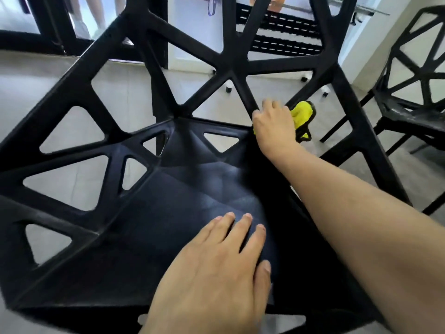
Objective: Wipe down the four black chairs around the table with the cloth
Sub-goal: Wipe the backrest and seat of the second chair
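Note:
A black chair [149,196] with a lattice of triangular holes fills most of the view, seen from above its seat. My left hand [216,268] lies flat on the seat near its front, fingers straight. My right hand [274,124] reaches to the lower right of the backrest and grips a yellow cloth [302,114] with a dark edge. The cloth is pressed against a backrest strut and part of it hangs through an opening behind my hand. A second black chair [414,92] of the same design stands at the right.
Pale tiled floor [43,78] shows through the chair's holes. A black slatted bench or rack [284,34] stands behind the chair. A dark door frame [48,25] is at the upper left, with a person's legs beyond it. A white wall [375,44] rises at the right.

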The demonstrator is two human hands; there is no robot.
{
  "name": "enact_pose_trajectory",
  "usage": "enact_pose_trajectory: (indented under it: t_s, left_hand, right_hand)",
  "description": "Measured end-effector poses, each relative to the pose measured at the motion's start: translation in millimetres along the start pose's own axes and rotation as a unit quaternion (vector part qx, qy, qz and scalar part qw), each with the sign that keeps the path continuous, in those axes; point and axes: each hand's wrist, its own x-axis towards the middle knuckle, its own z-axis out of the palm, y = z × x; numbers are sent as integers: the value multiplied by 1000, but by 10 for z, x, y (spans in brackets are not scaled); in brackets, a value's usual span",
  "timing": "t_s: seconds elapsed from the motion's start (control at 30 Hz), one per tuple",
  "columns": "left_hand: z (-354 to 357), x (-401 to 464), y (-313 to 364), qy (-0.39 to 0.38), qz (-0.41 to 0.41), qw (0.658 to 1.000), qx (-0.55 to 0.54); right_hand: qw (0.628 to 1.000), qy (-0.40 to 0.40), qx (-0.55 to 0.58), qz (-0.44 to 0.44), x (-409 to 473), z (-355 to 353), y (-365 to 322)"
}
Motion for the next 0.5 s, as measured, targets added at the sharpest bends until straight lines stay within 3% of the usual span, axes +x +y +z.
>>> enact_pose_trajectory:
  t_s: [0.1,0.23,0.5]
  left_hand:
    - [-16,6,1,-13,-6,1000,-7]
    - [-71,-9,34,-35,-24,999,-19]
    - [-261,-27,75,-26,-76,995,-56]
  right_hand:
    - [997,-44,22,52,93,18,-31]
    - [977,-132,144,87,148,-50,8]
    - [927,-135,343,73,-927,-797,-441]
